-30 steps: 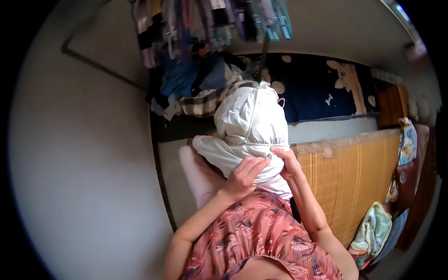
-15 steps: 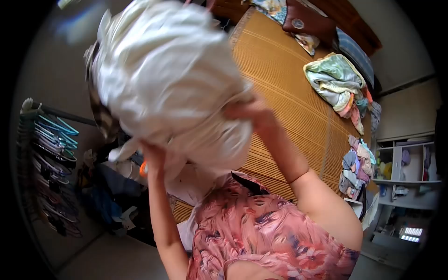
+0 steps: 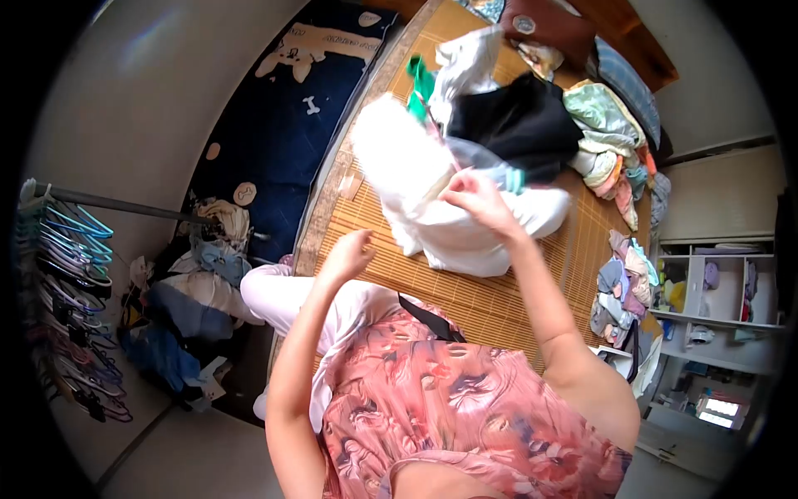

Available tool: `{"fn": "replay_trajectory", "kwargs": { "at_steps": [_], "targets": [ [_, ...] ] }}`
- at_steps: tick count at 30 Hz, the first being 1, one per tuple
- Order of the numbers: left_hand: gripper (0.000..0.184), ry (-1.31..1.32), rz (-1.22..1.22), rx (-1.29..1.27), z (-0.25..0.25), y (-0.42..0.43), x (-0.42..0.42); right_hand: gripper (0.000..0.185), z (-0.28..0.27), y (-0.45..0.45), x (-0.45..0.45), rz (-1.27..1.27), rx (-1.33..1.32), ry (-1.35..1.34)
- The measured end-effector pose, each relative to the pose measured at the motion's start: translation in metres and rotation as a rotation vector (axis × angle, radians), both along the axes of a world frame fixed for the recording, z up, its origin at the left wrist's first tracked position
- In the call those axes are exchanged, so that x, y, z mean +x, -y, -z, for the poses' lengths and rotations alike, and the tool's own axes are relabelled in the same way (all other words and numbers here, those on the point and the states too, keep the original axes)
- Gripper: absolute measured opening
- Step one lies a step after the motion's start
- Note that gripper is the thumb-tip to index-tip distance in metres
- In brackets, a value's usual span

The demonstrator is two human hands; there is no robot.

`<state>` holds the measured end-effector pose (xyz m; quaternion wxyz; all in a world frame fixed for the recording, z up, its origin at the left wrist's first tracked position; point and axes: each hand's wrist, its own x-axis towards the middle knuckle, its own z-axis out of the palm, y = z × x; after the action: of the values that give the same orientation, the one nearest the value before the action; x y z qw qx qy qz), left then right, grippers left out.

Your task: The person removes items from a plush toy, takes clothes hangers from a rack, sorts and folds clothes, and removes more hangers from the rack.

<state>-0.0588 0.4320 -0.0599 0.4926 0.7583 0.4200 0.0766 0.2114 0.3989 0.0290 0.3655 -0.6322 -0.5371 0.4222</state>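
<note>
I view this from above the wearer's chest, with clock directions taken from the center of my view. White cloth (image 3: pixel 459 235) lies bunched on a tan woven mat (image 3: pixel 490 298), just off center toward 1 o'clock.

I see 2 bare hands. The right hand (image 3: pixel 480 202) is over the cloth, which spreads beneath it toward 10 o'clock on one side and 4 o'clock on the other. Its fingers are bent nearly together at the end of a thin pinkish strip (image 3: pixel 434 126); I cannot tell whether they grip it. The left hand (image 3: pixel 348 254) is half open with loosely curled fingers, empty and raised apart from the cloth, which lies at 2 o'clock from it.

Beyond the cloth, a black garment (image 3: pixel 519 121) lies toward 1 o'clock and a bright green piece (image 3: pixel 421 87) toward 12. A pastel blanket (image 3: pixel 600 125) is at 2 o'clock, and a small clothes pile (image 3: pixel 625 287) at 3.

At 11 o'clock I see a dark blue mat (image 3: pixel 283 133) with a pale animal print. Hangers (image 3: pixel 75 291) hang near 9 o'clock, beside a dark heap of clothes (image 3: pixel 195 303).
</note>
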Motion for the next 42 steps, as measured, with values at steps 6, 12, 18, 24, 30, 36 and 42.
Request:
{"fn": "replay_trajectory", "kwargs": {
  "at_steps": [6,12,18,24,30,36,42],
  "targets": [
    [0.037,0.022,-0.193,-0.007,-0.018,0.005,-0.030,0.012,0.054,0.012,-0.076,0.121,-0.050,-0.381],
    [0.038,0.064,-0.236,-0.067,-0.001,0.008,-0.018,0.028,0.089,0.001,-0.067,-0.024,0.289,0.607],
    [0.039,0.033,-0.214,-0.119,0.018,0.008,-0.004,0.062,0.162,-0.020,-0.010,-0.079,0.052,0.601],
    [0.039,0.086,-0.280,-0.112,0.010,-0.001,0.000,0.043,0.188,-0.104,0.052,0.060,0.052,0.587],
    [0.036,0.197,-0.478,0.141,0.018,0.009,-0.024,0.030,0.141,-0.158,0.007,0.108,0.322,0.466],
    [0.031,0.341,-0.893,0.117,0.016,0.025,-0.093,0.022,0.095,-0.099,-0.164,-0.382,-0.018,-0.037],
    [0.026,0.304,-1.303,0.189,0.036,0.065,-0.201,0.021,0.094,-0.068,-0.304,-0.702,-0.390,-0.319]
  ]
}}
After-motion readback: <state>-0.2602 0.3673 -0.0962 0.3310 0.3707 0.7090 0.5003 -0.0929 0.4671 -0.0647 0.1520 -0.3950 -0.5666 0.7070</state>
